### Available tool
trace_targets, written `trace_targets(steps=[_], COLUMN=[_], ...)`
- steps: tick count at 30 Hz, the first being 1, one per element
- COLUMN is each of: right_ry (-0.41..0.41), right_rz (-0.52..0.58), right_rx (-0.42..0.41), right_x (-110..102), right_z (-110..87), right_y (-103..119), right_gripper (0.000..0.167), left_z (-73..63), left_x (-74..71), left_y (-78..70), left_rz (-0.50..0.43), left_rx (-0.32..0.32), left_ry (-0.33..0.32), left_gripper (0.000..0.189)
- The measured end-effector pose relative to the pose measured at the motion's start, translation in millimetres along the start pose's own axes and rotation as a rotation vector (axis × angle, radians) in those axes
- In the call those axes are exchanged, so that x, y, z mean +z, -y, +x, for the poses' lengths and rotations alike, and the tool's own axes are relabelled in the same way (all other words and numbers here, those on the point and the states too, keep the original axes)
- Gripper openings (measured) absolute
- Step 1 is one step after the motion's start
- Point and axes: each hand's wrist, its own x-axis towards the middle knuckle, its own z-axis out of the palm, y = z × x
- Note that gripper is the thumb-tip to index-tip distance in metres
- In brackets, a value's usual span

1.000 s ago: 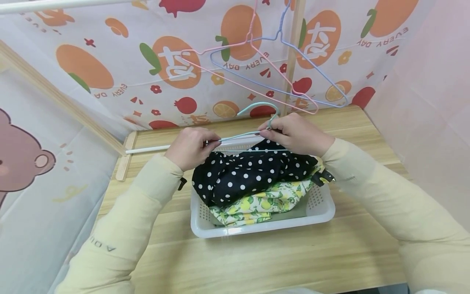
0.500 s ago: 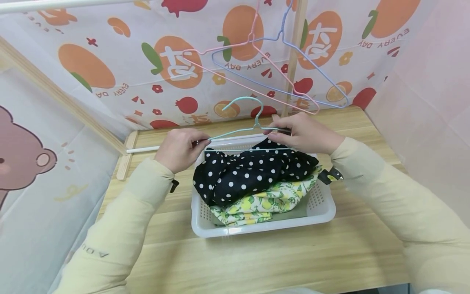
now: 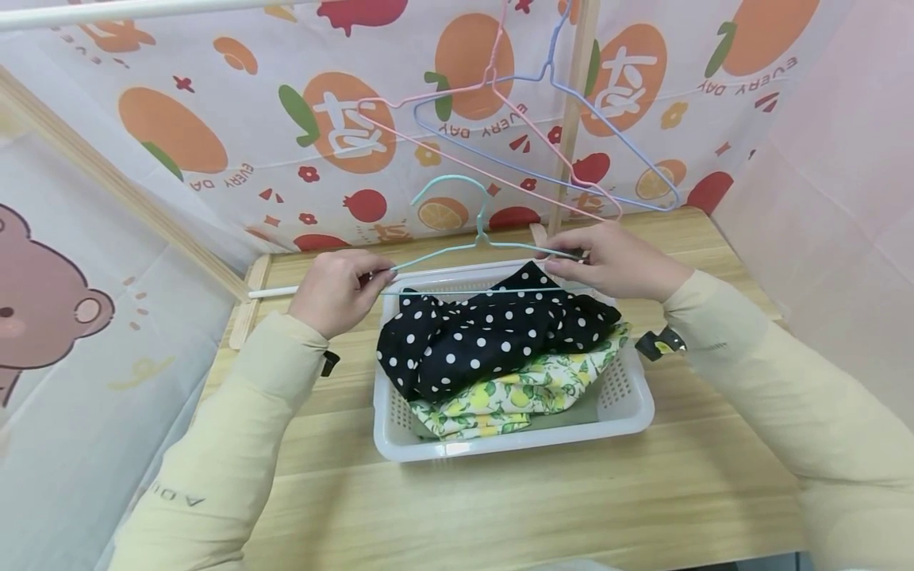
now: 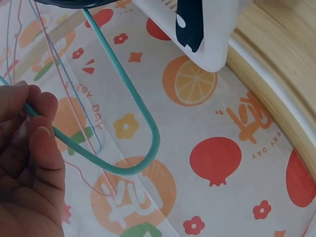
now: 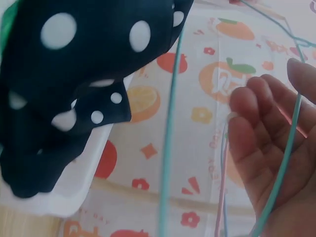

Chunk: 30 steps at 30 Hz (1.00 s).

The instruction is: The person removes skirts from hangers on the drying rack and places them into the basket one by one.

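A mint-green wire clothes hanger (image 3: 481, 235) is held level above the back of a white basket (image 3: 514, 441), its hook up and curving left. My left hand (image 3: 339, 290) pinches the hanger's left shoulder between thumb and fingers; the rounded end shows beyond the fingers in the left wrist view. Loosely curled, my right hand (image 3: 616, 260) holds the right shoulder, the wire crossing its palm under the thumb in the right wrist view. Below the hanger, a black garment with white polka dots (image 3: 464, 353) lies bunched in the basket, on top of a lemon-print cloth (image 3: 517, 400).
A pink hanger (image 3: 428, 141) and a blue hanger (image 3: 614, 127) hang behind my hands, before a fruit-print curtain (image 3: 257, 182). A white rail (image 3: 143, 9) crosses the top left. Wooden frame posts (image 3: 121, 178) stand on the wooden table (image 3: 571, 507).
My hands have moved apart along the hanger, the right one from near the hook out onto the right shoulder. The hanger has shifted left. Basket and clothes stay put.
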Motion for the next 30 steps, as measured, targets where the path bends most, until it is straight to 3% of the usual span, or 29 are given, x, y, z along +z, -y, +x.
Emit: trace_targets(steps=[10,16,20,26,30], right_ry=[0.084,0.181,0.233,0.233,0.193], right_rz=[-0.003,0.032,0.07,0.122,0.156], right_rx=[0.063,0.104,0.086,0.022,0.037], right_x=[-9.5,-11.0,-9.3,-7.3,-6.5], right_z=[-17.8,-24.4,-24.4,-26.3,-29.3], right_y=[-25.2,-31.8,-33.6,-36.9,-37.0], right_gripper=[0.028,0.03,0.03,0.034,0.037], left_z=[-7.2,-10.7,-11.5,-12.3,-13.7], left_x=[-6.4,-8.9,-9.2,-9.5,-9.3], left_y=[9.7,9.2,8.3,6.7,5.7], left_rz=[0.019,0.026,0.026,0.028,0.015], left_rx=[-0.03,-0.05,-0.058,-0.079,-0.096], left_ry=[-0.054,-0.061,-0.059,-0.047,-0.054], left_gripper=[0.008,0.007,0.007,0.008,0.014])
